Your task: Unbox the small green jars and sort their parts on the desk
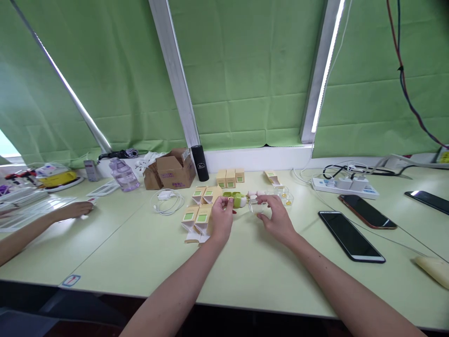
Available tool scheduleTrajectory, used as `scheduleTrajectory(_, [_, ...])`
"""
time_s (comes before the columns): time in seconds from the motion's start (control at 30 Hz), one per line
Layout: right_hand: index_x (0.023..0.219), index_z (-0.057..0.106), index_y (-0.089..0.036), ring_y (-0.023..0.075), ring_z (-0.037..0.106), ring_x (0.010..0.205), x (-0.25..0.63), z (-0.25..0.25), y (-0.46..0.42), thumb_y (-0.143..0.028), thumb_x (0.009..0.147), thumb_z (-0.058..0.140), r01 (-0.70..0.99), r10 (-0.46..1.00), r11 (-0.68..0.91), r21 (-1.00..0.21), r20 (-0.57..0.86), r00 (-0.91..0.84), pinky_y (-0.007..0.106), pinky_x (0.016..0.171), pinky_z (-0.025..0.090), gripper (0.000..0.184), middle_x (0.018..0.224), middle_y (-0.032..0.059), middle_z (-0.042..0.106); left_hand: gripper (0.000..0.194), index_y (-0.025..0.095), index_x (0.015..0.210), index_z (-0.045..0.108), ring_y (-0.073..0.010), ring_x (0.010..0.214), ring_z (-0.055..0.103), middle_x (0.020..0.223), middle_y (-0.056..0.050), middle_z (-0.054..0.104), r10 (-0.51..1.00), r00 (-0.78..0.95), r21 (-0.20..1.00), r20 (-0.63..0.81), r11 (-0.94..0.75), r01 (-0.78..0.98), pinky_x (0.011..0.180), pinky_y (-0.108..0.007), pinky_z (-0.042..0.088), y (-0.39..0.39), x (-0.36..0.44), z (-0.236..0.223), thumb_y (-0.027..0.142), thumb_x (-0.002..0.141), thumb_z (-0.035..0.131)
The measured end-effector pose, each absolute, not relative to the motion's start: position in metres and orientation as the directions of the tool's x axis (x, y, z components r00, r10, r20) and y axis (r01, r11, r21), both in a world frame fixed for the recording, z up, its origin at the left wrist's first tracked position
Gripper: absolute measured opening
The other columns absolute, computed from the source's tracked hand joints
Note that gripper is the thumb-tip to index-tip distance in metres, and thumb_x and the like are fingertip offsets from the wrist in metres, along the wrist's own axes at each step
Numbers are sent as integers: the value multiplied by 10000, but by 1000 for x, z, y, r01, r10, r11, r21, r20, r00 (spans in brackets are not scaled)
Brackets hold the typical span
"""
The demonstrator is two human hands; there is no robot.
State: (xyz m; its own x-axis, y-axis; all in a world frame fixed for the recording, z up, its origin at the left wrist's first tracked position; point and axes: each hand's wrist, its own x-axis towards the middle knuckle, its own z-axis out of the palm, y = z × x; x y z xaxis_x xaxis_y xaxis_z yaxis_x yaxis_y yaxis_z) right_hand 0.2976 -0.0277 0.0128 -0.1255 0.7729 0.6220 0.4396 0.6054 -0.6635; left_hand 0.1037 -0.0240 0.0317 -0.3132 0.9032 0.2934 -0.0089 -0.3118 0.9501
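Note:
My left hand [223, 216] pinches a small green-and-white piece [240, 201] between thumb and fingertips; its exact kind is too small to make out. Opposite it, my right hand [278, 219] grips a clear plastic cup-like piece [257, 207] by its edge, thumb below and fingers above. Small pinkish-white pieces [255, 194] lie just behind. Beyond my right fingers are clear plastic pieces with yellow spots [287, 196]. Several small open cardboard boxes [203, 216] with green labels stand against the left side of my left hand, flaps hanging toward me.
Closed small boxes [230, 178] stand behind, near a black bottle [199, 163] and a brown carton [175, 168]. A white cable [167, 199] lies coiled at left. Phones [351, 235] and a power strip [345, 187] occupy the right. Another person's hand [75, 210] reaches in from the left.

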Motion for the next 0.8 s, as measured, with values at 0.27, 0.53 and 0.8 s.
scheduleTrajectory(0.27, [872, 587, -280, 326, 594, 1201, 311, 24, -27, -134, 846, 608, 513, 650, 699, -499, 742, -164, 552, 1005, 490, 150, 1300, 77, 657, 333, 186, 812, 596, -138, 670, 606, 758, -9, 627, 944, -287, 959, 161, -219, -182, 555, -251, 527, -21, 103, 26, 475, 777, 757])
scheduleTrajectory(0.53, [893, 660, -259, 265, 629, 918, 330, 38, -27, -191, 888, 597, 636, 605, 665, -392, 782, -151, 421, 770, 542, 93, 1114, 115, 561, 322, 188, 805, 599, -135, 679, 607, 789, -25, 653, 953, -268, 962, 143, -198, -191, 558, -249, 530, -23, 103, 25, 465, 772, 759])
scheduleTrajectory(0.8, [796, 648, -226, 200, 590, 688, 373, 52, -10, -156, 831, 620, 829, 693, 442, -343, 717, -73, 331, 659, 438, 82, 777, 41, 605, 307, 173, 796, 604, -128, 647, 588, 787, -30, 645, 964, -251, 962, 85, -145, -231, 522, -243, 498, -22, 105, 25, 432, 744, 762])
